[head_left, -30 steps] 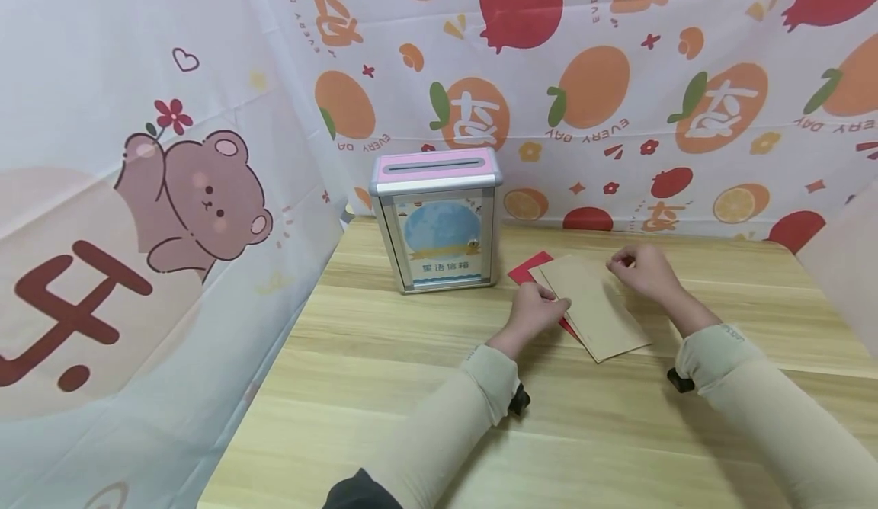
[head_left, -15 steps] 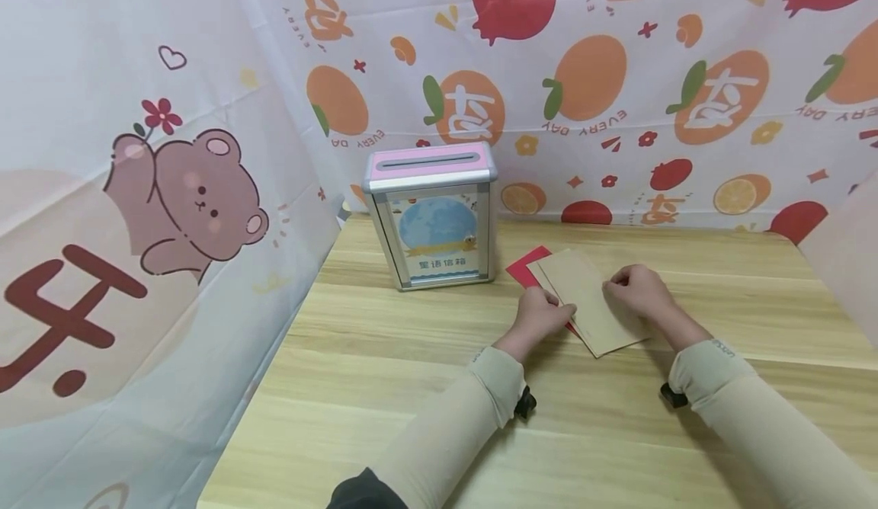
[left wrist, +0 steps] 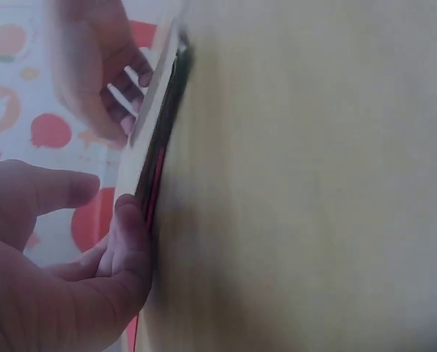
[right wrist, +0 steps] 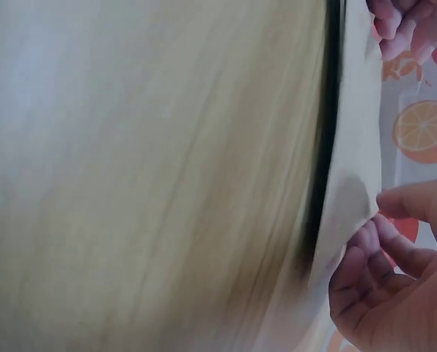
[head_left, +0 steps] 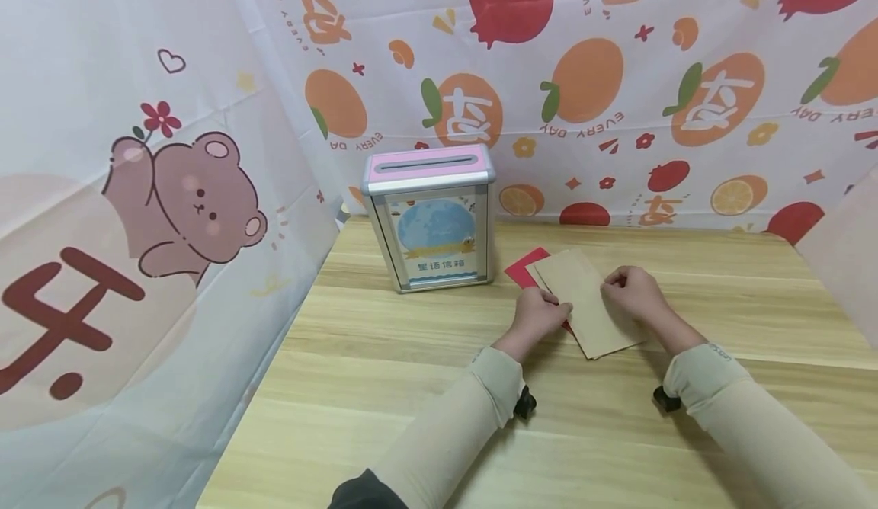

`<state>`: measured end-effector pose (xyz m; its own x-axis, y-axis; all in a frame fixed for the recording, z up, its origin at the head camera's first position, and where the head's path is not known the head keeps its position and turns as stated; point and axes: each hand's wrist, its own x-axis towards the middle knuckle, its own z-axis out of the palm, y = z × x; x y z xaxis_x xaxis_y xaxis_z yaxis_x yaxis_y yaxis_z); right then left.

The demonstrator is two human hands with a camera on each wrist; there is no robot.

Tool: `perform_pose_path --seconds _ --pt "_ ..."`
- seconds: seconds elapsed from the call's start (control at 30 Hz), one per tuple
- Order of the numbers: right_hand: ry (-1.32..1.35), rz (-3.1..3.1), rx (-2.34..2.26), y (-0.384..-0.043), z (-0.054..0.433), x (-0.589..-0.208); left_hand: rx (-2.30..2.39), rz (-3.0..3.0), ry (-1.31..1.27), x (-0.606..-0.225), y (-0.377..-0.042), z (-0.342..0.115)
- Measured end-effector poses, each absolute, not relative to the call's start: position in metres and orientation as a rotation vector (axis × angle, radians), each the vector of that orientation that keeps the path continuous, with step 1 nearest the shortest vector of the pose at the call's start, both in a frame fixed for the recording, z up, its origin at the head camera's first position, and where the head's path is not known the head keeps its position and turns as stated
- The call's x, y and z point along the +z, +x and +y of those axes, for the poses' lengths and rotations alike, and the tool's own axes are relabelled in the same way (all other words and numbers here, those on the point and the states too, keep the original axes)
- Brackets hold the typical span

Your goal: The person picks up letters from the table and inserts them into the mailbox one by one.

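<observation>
Head view, centre-right: right hand [head_left: 639, 292] pinches tan envelopes [head_left: 591, 312]; left hand [head_left: 535, 315] touches them, grip unclear; apparently gathering, next move likely needs even grip

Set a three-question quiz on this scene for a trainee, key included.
1. True or false: the red paper lies partly under the tan paper.
2. Multiple choice: what is the main colour of the top panel of the box? (a) green (b) pink (c) black
3. Fill in: the grip nearer the box is the person's ____ one.

Key: 1. True. 2. (b) pink. 3. left.
</observation>
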<state>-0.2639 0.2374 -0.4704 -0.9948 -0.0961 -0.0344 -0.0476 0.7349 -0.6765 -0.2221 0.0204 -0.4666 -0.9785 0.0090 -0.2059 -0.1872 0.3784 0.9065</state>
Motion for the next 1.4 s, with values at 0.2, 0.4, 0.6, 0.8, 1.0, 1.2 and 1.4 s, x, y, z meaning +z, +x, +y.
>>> perform_pose_path --seconds 0.2,0.4,0.6,0.8,1.0,1.2,1.4 --pt "-0.062 2.860 -1.317 -0.256 0.221 -0.459 1.765 2.427 -0.150 -0.459 -0.231 0.003" --pt "-0.014 2.714 -1.501 -0.248 0.202 -0.426 1.992 2.428 -0.029 -0.438 -0.237 -0.016" --pt "-0.076 2.650 -1.634 -0.240 0.192 -0.378 2.120 2.529 0.214 -0.395 -0.235 -0.037" --pt "-0.159 2.641 -1.846 -0.246 0.171 -0.327 2.219 2.606 0.504 -0.324 -0.231 -0.067" --pt "-0.336 2.466 -2.171 -0.259 0.128 -0.264 2.205 2.774 0.670 -0.252 -0.231 -0.098" --pt "-0.565 2.346 -2.320 -0.275 0.090 -0.213 2.211 2.966 0.678 -0.211 -0.238 -0.130" --pt "-0.624 2.366 -2.263 -0.287 0.061 -0.186 2.346 3.056 0.543 -0.197 -0.244 -0.161"
